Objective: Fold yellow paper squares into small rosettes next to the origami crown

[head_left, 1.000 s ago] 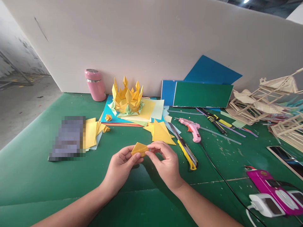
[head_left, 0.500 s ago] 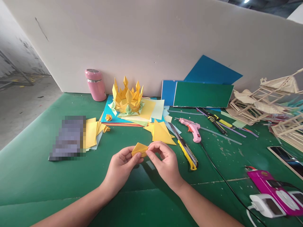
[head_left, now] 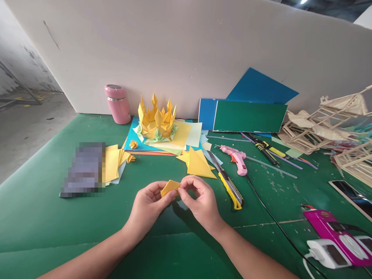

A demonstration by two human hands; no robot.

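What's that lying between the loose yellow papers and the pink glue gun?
In the head view, a yellow-handled knife lies there, with a pale blue paper scrap showing alongside.

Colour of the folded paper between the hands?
Yellow; the folded paper shows best in the head view.

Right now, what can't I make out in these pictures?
Head view:
- Folded yellow paper piece: partly covered by the left hand.
- Dark rectangular object: details blurred by pixelation.
- Yellow-and-green paper crown: far base hidden by its near side.
- Magenta plastic power strip: end cut off by the picture's right edge.
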